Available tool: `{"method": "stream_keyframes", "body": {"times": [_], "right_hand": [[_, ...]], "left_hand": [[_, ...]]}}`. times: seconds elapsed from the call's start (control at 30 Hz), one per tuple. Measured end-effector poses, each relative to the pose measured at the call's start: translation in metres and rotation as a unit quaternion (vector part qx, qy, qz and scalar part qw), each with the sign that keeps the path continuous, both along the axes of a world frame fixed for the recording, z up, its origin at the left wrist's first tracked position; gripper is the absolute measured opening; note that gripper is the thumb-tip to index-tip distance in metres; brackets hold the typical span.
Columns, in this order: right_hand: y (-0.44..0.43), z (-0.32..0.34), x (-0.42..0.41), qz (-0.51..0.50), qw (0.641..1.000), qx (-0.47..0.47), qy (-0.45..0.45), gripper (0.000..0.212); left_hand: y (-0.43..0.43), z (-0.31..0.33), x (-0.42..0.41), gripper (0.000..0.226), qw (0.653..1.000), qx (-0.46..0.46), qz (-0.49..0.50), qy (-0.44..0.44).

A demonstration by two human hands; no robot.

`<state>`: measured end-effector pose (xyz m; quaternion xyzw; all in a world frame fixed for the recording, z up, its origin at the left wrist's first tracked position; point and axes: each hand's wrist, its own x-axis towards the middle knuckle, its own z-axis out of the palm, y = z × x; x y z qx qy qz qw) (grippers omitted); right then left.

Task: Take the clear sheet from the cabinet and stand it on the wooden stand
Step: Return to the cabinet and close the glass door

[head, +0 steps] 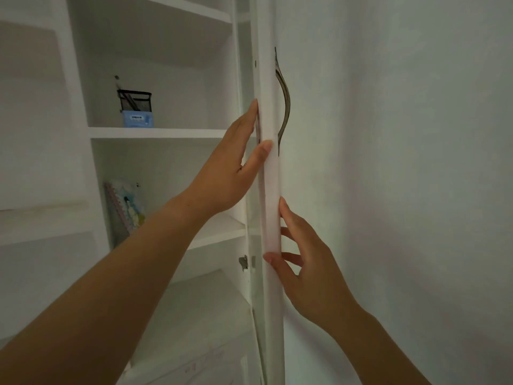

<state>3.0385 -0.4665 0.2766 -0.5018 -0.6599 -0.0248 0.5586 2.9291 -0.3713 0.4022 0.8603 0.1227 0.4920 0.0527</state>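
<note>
A white cabinet stands open, and its door (273,190) is seen edge-on in the middle of the view. My left hand (236,168) lies flat against the door's inner side, fingers straight and thumb on the edge. My right hand (302,262) touches the outer side lower down, with straight fingers and the thumb on the edge. On the lower shelf a spiral notebook with a picture cover (125,209) leans upright; I cannot tell whether a clear sheet stands with it. No wooden stand is in view.
A curved metal handle (284,104) sits on the door's outer face. The upper shelf (166,132) holds a black mesh pen holder (135,100) on a blue packet (137,119). A hinge (243,262) shows lower down. A white wall fills the right.
</note>
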Motion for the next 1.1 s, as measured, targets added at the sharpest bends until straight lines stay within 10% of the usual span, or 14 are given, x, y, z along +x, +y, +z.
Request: {"method": "stream_keyframes", "body": {"times": [0.7, 1.1], "right_hand": [[0.085, -0.007, -0.137, -0.04, 0.998, 0.033, -0.045, 0.064], [0.152, -0.007, -0.162, -0.02, 0.993, -0.012, -0.113, 0.071]], "left_hand": [[0.067, 0.0, -0.136, 0.063, 0.998, -0.057, 0.004, -0.028], [0.113, -0.012, -0.195, 0.059, 0.974, -0.041, 0.218, -0.047]]}}
